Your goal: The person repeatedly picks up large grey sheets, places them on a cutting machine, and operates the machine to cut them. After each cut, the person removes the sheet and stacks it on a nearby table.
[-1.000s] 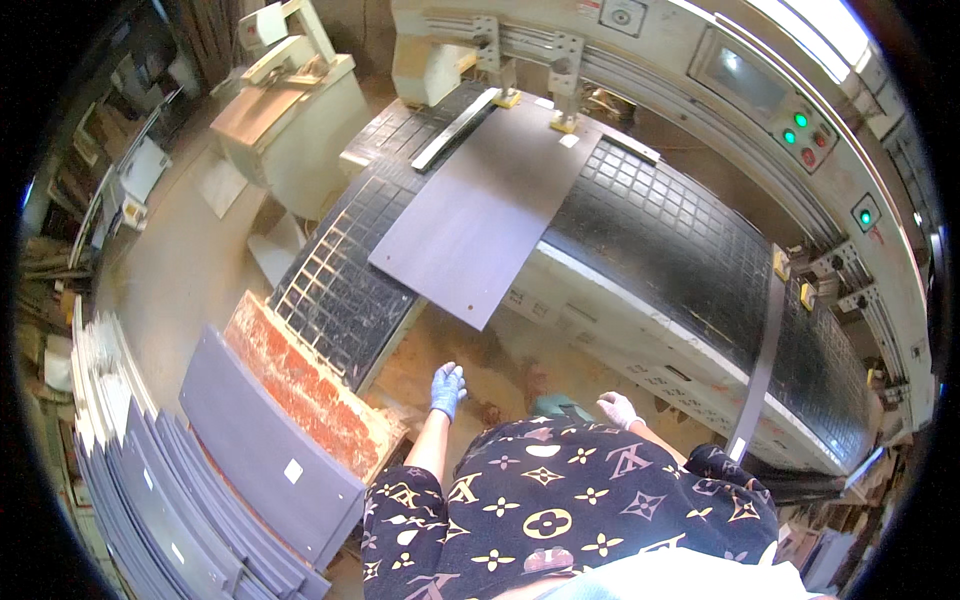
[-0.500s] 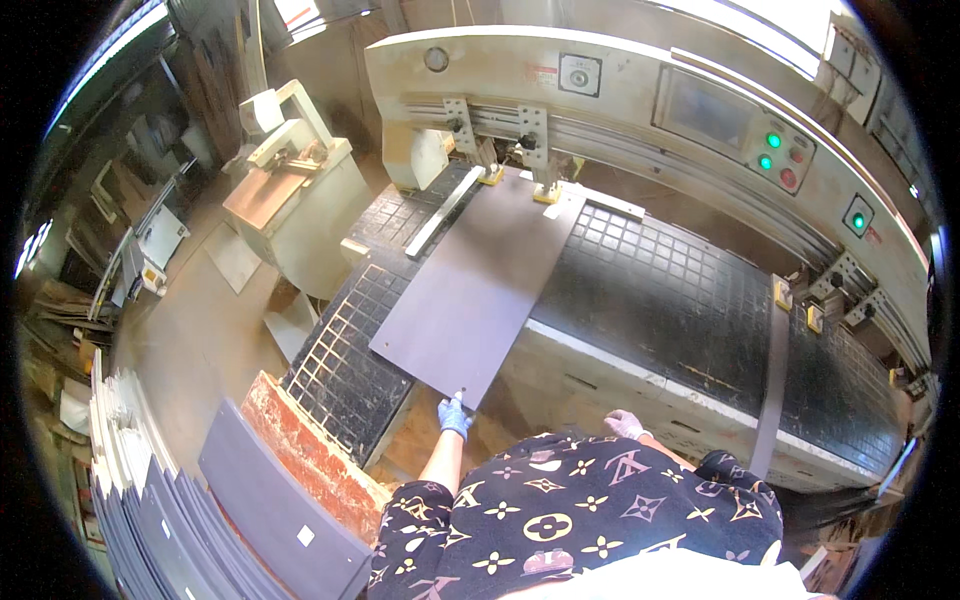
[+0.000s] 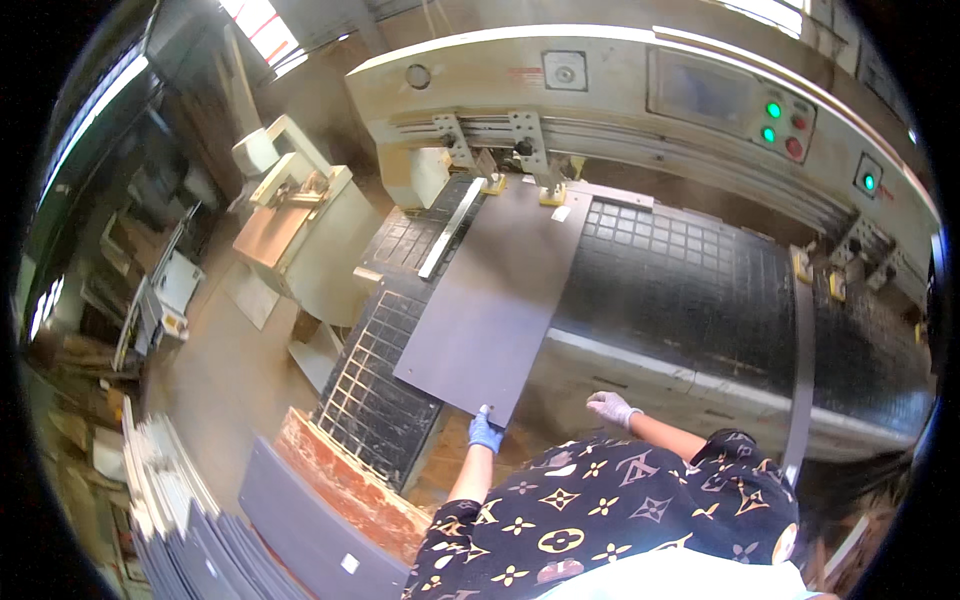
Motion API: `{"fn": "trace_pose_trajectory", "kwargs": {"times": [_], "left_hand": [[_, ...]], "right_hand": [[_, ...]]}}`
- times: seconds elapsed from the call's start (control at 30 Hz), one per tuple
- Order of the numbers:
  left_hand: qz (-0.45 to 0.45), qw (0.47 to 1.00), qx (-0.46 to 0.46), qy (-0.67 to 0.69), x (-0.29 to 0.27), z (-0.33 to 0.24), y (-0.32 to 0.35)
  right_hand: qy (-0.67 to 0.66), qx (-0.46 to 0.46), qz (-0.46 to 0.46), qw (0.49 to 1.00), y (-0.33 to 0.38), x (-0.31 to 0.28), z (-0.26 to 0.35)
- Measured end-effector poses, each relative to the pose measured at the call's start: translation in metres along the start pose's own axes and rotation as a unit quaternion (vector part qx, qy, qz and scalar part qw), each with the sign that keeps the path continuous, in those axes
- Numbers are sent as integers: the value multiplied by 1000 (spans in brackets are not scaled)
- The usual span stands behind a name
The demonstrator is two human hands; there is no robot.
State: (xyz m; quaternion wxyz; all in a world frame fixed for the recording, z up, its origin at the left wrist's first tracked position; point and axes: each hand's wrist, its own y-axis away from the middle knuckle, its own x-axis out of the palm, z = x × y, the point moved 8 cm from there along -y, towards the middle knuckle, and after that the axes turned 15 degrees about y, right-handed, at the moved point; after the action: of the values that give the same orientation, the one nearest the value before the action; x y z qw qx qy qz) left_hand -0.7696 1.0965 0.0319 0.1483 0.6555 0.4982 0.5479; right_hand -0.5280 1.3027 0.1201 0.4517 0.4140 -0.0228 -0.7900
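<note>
A long grey panel (image 3: 490,300) lies on the black gridded bed of a machine, its far end beneath two yellow-footed clamps. My left hand (image 3: 486,431), in a blue glove, grips the near edge of this panel by its right corner. The thumb rests on top near a small hole; the fingers underneath are hidden. To the right of the panel, my right hand (image 3: 613,409) hovers in front of the machine's front edge in a pale glove. Its fingers reach out to the left, apart from the panel, with nothing visible in them.
A white guide bar (image 3: 452,228) runs along the panel's left side. Overhead stretches the machine beam (image 3: 620,100) with lit green buttons. A narrow grey strip (image 3: 803,370) crosses the bed at right. Grey panels (image 3: 215,550) stand stacked at lower left, beside a red-brown block (image 3: 345,485).
My right hand has reached outward and left, away from my body, with its fingers stretching out. My left hand keeps its hold on the panel corner. The whole view has shifted slightly.
</note>
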Motion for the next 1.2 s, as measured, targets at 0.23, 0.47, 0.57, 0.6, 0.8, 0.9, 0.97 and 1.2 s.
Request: {"fn": "trace_pose_trajectory", "kwargs": {"times": [0.23,0.47,0.57,0.6,0.8,0.9,0.97,1.2], "left_hand": [[3,999,-43,27,24,-1,7],[39,998,8,39,50,-2,26],[6,999,40,35,50,-7,30],[2,998,41,37,54,-7,35],[-82,987,136,-20,38,-44,116],[-193,952,213,-106,36,-76,175],[-298,924,215,-105,-9,-90,202],[-413,851,276,-168,-82,-97,284]], "right_hand": [[-142,61,14,988,29,24,7],[-187,63,-80,977,13,-41,11],[-19,24,-144,989,-17,-105,23],[-8,10,-178,984,-24,-131,30],[81,18,-231,969,-99,-258,48],[185,38,-248,950,-145,-309,36],[245,53,-246,936,-182,-329,23],[245,7,-240,939,-239,-348,68]]}}
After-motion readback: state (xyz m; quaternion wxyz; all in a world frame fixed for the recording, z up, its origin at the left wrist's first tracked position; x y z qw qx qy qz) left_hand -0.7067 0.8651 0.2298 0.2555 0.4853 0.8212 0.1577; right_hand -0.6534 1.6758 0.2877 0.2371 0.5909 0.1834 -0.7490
